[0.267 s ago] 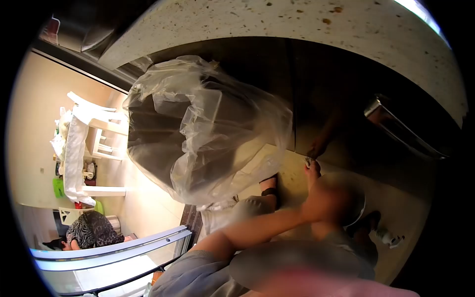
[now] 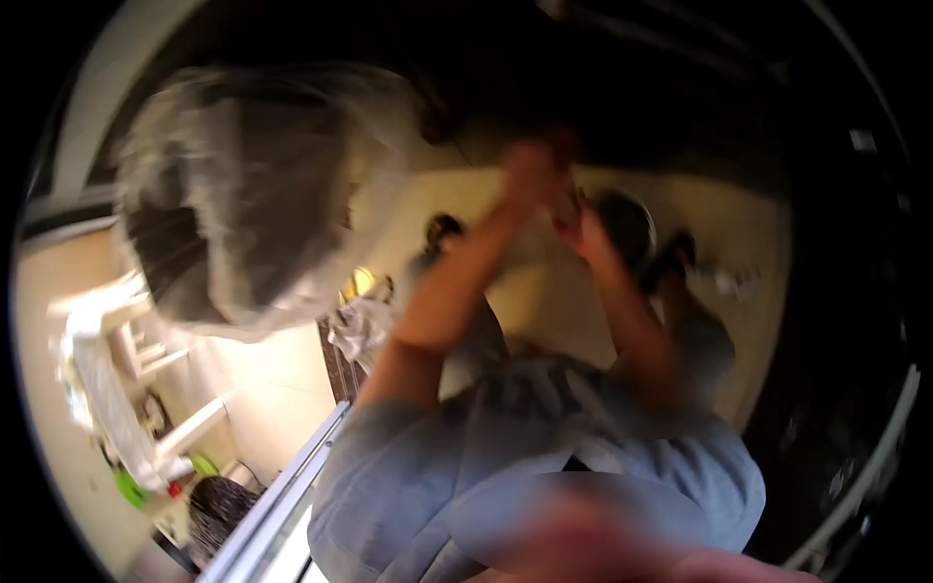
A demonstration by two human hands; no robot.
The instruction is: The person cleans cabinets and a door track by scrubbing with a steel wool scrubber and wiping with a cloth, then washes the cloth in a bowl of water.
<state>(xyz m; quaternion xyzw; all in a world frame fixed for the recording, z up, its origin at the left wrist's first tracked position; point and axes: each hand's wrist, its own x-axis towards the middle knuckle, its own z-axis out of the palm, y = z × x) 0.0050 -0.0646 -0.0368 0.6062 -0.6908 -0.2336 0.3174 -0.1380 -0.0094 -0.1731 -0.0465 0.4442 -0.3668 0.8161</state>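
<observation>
Near the pale floor's [image 2: 549, 291] dark edge: left hand [image 2: 533, 175] and right hand [image 2: 580, 230], close together, blurred; whether open, closed or gripping, I cannot tell. Item, one dark round object [image 2: 622, 228], bright-rimmed, just beside the right hand. Item, large translucent plastic [image 2: 194, 204], well apart, toward the left.

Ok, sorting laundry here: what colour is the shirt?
The shirt is bluish grey, clearest in the head view.

Through the head view, I had my left forearm [image 2: 452, 282] slanting up to my left hand [image 2: 531, 173] at upper centre, motion-blurred; my right hand [image 2: 581, 231] was close beside it, lower, right forearm [image 2: 630, 306] angling up, finger poses unclear.
</observation>
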